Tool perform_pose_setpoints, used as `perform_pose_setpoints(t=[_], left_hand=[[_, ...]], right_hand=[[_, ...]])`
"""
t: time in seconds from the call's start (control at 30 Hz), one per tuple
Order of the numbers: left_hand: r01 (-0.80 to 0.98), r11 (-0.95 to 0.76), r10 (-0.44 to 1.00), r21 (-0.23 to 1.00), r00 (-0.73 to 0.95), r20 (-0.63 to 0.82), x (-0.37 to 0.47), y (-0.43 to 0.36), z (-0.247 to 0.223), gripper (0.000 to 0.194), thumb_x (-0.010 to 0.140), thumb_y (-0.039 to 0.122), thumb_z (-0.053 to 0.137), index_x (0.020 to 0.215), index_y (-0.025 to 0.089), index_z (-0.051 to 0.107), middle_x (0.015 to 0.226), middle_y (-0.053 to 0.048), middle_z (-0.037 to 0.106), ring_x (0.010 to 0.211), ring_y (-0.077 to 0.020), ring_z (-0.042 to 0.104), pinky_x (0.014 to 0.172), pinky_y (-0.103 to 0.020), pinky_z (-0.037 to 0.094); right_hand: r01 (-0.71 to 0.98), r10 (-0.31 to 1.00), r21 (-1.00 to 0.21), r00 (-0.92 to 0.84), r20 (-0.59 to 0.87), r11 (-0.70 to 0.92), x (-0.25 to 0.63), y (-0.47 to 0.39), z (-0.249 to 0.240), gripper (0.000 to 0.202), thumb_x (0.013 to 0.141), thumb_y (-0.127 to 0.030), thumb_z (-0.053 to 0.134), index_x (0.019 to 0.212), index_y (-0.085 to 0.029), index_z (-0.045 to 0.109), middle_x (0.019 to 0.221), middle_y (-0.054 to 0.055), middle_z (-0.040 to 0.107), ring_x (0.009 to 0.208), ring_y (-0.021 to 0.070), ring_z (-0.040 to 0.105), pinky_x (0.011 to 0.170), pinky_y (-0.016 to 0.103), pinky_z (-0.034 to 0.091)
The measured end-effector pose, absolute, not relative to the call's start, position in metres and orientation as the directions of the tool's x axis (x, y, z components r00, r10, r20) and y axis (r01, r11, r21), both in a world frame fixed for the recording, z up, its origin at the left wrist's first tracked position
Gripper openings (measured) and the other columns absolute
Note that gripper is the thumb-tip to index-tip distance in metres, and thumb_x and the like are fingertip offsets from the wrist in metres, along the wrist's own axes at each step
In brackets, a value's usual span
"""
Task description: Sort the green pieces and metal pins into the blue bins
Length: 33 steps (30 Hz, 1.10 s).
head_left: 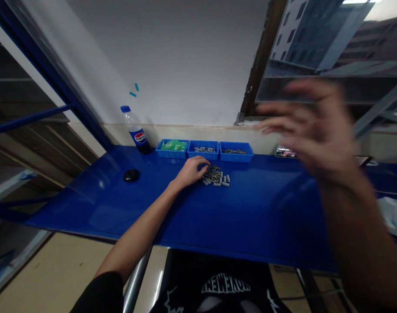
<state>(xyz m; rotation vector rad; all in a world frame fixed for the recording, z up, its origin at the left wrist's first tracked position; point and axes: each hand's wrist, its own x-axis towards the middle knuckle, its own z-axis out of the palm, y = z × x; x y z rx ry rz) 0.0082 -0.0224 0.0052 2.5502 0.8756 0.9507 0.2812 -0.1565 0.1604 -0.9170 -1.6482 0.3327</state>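
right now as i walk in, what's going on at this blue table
A person has the left grip at the left edge of a pile of thin metal pieces; whether it holds one can't be told. Small grey pieces lie beside the pile. The right grip is raised, blurred, fingers apart, with nothing visible in it. Behind the pile, three blue bins stand in a row, a soda bottle to their left.
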Motion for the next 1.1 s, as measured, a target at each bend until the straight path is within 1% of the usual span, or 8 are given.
perform_pose_setpoints(t=[0.07, 0.13, 0.17, 0.33, 0.57, 0.83, 0.97, 1.1], left_hand=[[0.44, -0.777, 0.628, 0.451, 0.597, 0.499, 0.015, -0.021, 0.008, 0.021, 0.093, 0.019, 0.06, 0.104, 0.017, 0.077, 0.109, -0.01, 0.077, 0.103, -0.0228, 0.071, 0.099, -0.04, 0.054], [0.436, -0.779, 0.626, 0.451, 0.592, 0.508, 0.023, -0.02, 0.009, 0.021, 0.093, 0.018, 0.059, 0.104, 0.017, 0.077, 0.109, -0.01, 0.077, 0.103, -0.0229, 0.071, 0.1, -0.04, 0.054], [0.433, -0.78, 0.625, 0.452, 0.587, 0.515, 0.027, -0.02, 0.01, 0.021, 0.093, 0.018, 0.059, 0.104, 0.017, 0.077, 0.109, -0.01, 0.077, 0.103, -0.0229, 0.071, 0.1, -0.04, 0.054], [0.422, -0.778, 0.628, 0.466, 0.565, 0.536, 0.038, -0.025, 0.004, 0.021, 0.092, 0.016, 0.059, 0.104, 0.017, 0.076, 0.108, -0.009, 0.077, 0.104, -0.0231, 0.07, 0.1, -0.039, 0.052], [0.427, -0.786, 0.618, 0.448, 0.558, 0.553, 0.034, -0.034, -0.004, 0.022, 0.093, 0.015, 0.057, 0.106, 0.017, 0.075, 0.107, -0.009, 0.077, 0.105, -0.0235, 0.068, 0.099, -0.04, 0.052], [0.434, -0.789, 0.612, 0.435, 0.61, 0.503, 0.038, -0.041, -0.008, 0.023, 0.094, 0.016, 0.056, 0.107, 0.017, 0.075, 0.109, -0.01, 0.075, 0.104, -0.0244, 0.067, 0.098, -0.039, 0.052], [0.431, -0.8, 0.598, 0.417, 0.622, 0.505, 0.039, -0.041, -0.011, 0.024, 0.096, 0.018, 0.055, 0.109, 0.017, 0.074, 0.111, -0.011, 0.074, 0.108, -0.0246, 0.066, 0.099, -0.039, 0.052], [0.43, -0.805, 0.593, 0.41, 0.625, 0.508, 0.039, -0.042, -0.011, 0.024, 0.095, 0.017, 0.056, 0.109, 0.017, 0.075, 0.11, -0.011, 0.074, 0.108, -0.0246, 0.066, 0.098, -0.039, 0.052]], right_hand=[[0.519, 0.848, -0.675, -0.251, 0.466, 0.524, 0.273, -0.143, 0.126, 0.034, 0.086, -0.028, 0.076, 0.12, -0.024, 0.072, 0.108, 0.007, 0.075, 0.089, 0.0219, 0.071, 0.08, 0.037, 0.058], [0.661, 0.9, -0.618, -0.376, 0.218, 0.426, 0.268, -0.126, 0.084, 0.025, 0.085, -0.027, 0.074, 0.11, -0.023, 0.077, 0.1, 0.007, 0.077, 0.08, 0.0214, 0.069, 0.074, 0.036, 0.055], [0.684, 0.899, -0.592, -0.393, 0.192, 0.426, 0.268, -0.118, 0.064, 0.026, 0.084, -0.029, 0.074, 0.109, -0.022, 0.077, 0.101, 0.007, 0.077, 0.08, 0.0216, 0.069, 0.074, 0.036, 0.054], [0.704, 0.881, -0.534, -0.418, 0.223, 0.469, 0.272, -0.102, 0.006, 0.032, 0.082, -0.033, 0.076, 0.111, -0.021, 0.075, 0.094, 0.006, 0.075, 0.08, 0.0213, 0.067, 0.076, 0.034, 0.051], [0.624, 0.864, -0.6, -0.406, 0.299, 0.501, 0.272, -0.1, -0.011, 0.015, 0.087, -0.03, 0.072, 0.098, -0.02, 0.077, 0.1, 0.007, 0.076, 0.078, 0.019, 0.068, 0.074, 0.032, 0.054], [0.58, 0.91, -0.702, -0.288, 0.299, 0.414, 0.277, -0.094, -0.025, 0.025, 0.08, -0.034, 0.08, 0.101, -0.02, 0.079, 0.097, 0.007, 0.078, 0.08, 0.0205, 0.072, 0.077, 0.034, 0.06], [0.564, 0.942, -0.755, -0.221, 0.254, 0.336, 0.285, -0.091, -0.027, 0.022, 0.079, -0.02, 0.072, 0.1, -0.018, 0.08, 0.098, 0.009, 0.079, 0.078, 0.0201, 0.073, 0.078, 0.033, 0.061], [0.638, 0.953, -0.708, -0.186, 0.238, 0.302, 0.294, -0.087, -0.029, 0.025, 0.08, -0.015, 0.066, 0.1, -0.018, 0.081, 0.094, 0.008, 0.079, 0.075, 0.0199, 0.071, 0.077, 0.034, 0.059]])
